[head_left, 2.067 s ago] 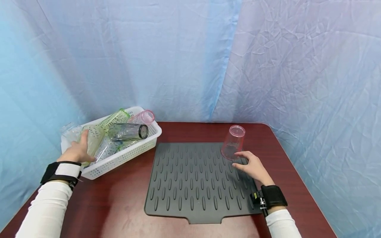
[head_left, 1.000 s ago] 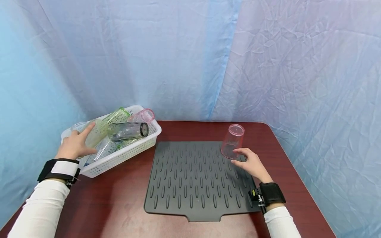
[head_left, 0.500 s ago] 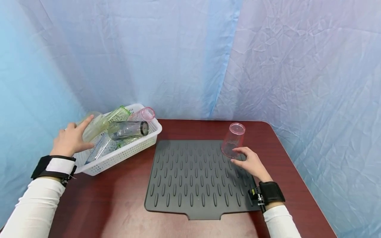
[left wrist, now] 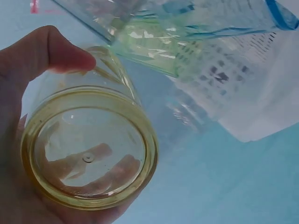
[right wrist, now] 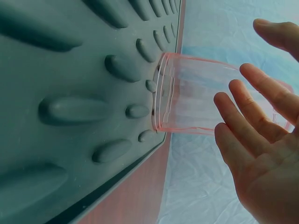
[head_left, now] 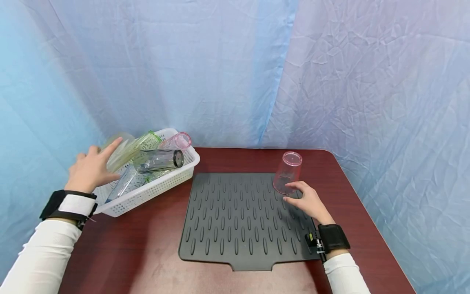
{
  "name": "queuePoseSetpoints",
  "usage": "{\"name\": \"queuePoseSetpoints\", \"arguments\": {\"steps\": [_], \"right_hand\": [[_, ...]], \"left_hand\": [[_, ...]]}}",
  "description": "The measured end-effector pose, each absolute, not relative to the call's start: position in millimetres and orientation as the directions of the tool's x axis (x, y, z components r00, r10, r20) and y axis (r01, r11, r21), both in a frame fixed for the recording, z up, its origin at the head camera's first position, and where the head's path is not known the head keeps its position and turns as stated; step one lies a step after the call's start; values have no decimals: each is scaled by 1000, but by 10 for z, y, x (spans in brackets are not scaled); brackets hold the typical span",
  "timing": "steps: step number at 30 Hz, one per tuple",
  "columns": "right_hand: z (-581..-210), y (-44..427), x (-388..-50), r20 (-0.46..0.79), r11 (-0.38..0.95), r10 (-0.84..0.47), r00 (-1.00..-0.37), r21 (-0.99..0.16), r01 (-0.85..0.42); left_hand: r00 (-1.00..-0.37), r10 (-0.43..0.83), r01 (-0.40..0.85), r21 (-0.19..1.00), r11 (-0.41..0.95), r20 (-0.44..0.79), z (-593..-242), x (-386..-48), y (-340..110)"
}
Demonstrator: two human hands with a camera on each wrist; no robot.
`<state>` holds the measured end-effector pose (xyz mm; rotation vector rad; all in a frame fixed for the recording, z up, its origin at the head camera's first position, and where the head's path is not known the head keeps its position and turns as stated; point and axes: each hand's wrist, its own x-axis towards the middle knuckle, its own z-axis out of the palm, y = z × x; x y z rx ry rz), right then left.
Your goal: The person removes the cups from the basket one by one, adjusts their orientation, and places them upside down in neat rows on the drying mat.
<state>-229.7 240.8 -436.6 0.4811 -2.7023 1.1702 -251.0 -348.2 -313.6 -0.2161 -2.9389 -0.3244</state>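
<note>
My left hand (head_left: 88,169) grips a yellow-tinted drinking glass (left wrist: 88,149) at the left end of the white basket (head_left: 147,192). In the left wrist view the glass's round base faces the camera, with the thumb on its side and fingers visible through it. A pink-tinted glass (head_left: 288,173) stands upside down on the far right corner of the grey ridged mat (head_left: 235,216). Close beside it is my right hand (head_left: 308,202), holding nothing. In the right wrist view its fingers (right wrist: 250,116) are spread and relaxed; contact with the pink glass cannot be told.
The basket holds a dark grey glass (head_left: 158,160), a green glass (head_left: 148,141), another pink glass (head_left: 178,141) and a blue-tinted one (head_left: 126,183). Basket and mat stand on a red-brown table (head_left: 158,261). A pale blue curtain (head_left: 220,73) hangs behind the table.
My left hand has taken the yellow glass from among the others and raised it toward the basket's left rim, tilting it. My right hand has barely moved.
</note>
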Motion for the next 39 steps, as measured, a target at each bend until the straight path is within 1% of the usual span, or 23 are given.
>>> {"name": "queuePoseSetpoints", "arguments": {"steps": [8,12,17,24,32,39], "right_hand": [[-4327,2352,-2275,267,641,-235,-935,-681,-356],[-4292,2310,-2274,270,640,-235,-934,-680,-358],[-4253,2244,-2283,280,634,-250,-927,-676,-375],[-4259,2200,-2294,281,633,-251,-926,-676,-376],[-4258,2174,-2282,296,636,-255,-921,-666,-390],[-4236,2113,-2271,306,633,-270,-913,-658,-408]], "left_hand": [[-956,172,208,134,969,239,-3036,-2463,-3201],[-933,220,255,94,962,286,-3008,-2422,-3057],[-899,286,318,46,947,333,-3000,-2403,-2882],[-825,380,404,-33,914,418,-3044,-2378,-2660],[-817,407,415,-74,907,408,-3075,-2321,-2517],[-755,482,479,-128,868,444,-3111,-2278,-2322]]}}
